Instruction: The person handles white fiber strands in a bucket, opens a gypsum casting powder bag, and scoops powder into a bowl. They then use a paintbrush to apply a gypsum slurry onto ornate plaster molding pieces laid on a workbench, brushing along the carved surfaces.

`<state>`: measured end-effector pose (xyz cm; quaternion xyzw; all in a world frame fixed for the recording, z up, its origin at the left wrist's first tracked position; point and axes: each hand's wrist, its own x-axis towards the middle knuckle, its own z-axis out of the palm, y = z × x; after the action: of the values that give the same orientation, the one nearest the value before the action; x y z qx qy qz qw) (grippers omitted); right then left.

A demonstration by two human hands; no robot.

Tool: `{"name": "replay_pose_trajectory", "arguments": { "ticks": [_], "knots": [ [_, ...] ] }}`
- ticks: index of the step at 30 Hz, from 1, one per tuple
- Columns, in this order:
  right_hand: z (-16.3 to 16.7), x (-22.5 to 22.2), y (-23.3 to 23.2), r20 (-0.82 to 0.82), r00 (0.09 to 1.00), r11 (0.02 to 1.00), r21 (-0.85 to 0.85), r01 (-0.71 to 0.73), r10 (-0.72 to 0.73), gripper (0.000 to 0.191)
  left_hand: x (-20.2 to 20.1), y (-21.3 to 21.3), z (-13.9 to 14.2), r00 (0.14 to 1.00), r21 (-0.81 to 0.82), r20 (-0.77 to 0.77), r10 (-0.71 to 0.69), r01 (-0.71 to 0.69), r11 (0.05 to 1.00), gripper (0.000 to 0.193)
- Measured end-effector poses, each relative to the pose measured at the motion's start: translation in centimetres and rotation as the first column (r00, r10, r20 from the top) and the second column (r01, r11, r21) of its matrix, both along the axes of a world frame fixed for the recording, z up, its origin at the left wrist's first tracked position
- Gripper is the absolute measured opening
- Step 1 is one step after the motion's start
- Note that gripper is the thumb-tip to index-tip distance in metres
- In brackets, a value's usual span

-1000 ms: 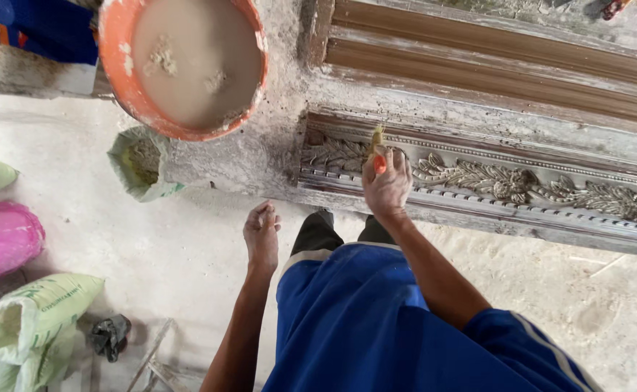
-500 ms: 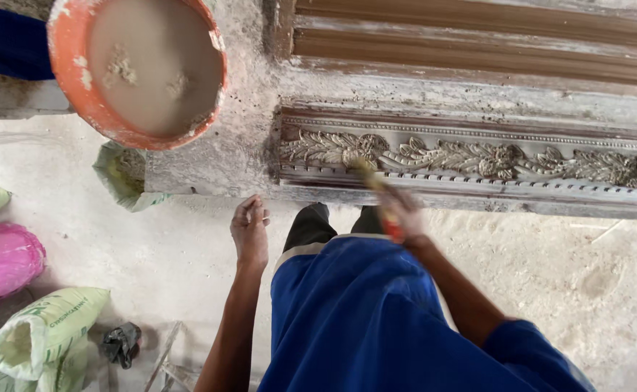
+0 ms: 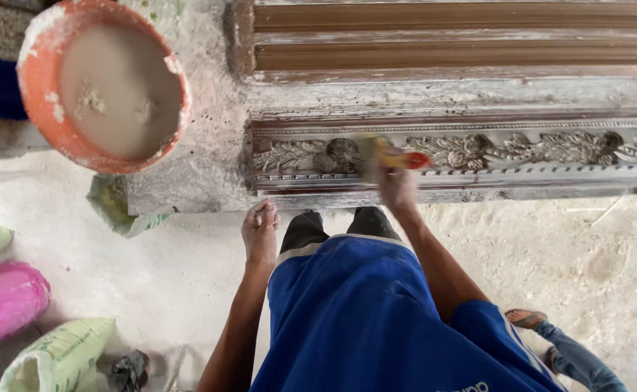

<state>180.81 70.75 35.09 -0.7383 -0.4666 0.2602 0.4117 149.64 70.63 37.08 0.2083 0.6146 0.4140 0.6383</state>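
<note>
Right hand [image 3: 398, 187] has its fingers wrapped around a small brush with a red-orange handle [image 3: 395, 157], bristles on the long grey mould with a carved leaf pattern [image 3: 522, 149]. Left hand [image 3: 260, 231] hangs loosely curled, holding nothing, just below the mould's left end. Left of the mould on the rough concrete surface [image 3: 210, 116] sits a round orange basin of grey slurry [image 3: 104, 83]. Below it, dusty floor [image 3: 115, 276] with green and pink sacks [image 3: 6, 301].

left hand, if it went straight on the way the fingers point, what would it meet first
Probably the edge of the slab just ahead of the left hand, below the carved mould; depth is unclear from above.
</note>
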Motion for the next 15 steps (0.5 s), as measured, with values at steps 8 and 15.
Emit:
{"name": "replay_pose_trajectory", "arguments": {
  "ticks": [8,15],
  "knots": [
    [5.7,12.2,-1.1,0.347,0.938,0.948,-0.303,0.093,0.019,0.03,2.4,1.5,3.0,1.0,0.087,-0.008,0.019,-0.019,0.996,0.022],
    [3.1,1.2,3.2,0.308,0.94,0.978,-0.186,-0.09,0.145,0.024,6.2,0.2,3.5,0.992,0.048,-0.077,-0.105,0.109,0.993,0.028]
  ]
}}
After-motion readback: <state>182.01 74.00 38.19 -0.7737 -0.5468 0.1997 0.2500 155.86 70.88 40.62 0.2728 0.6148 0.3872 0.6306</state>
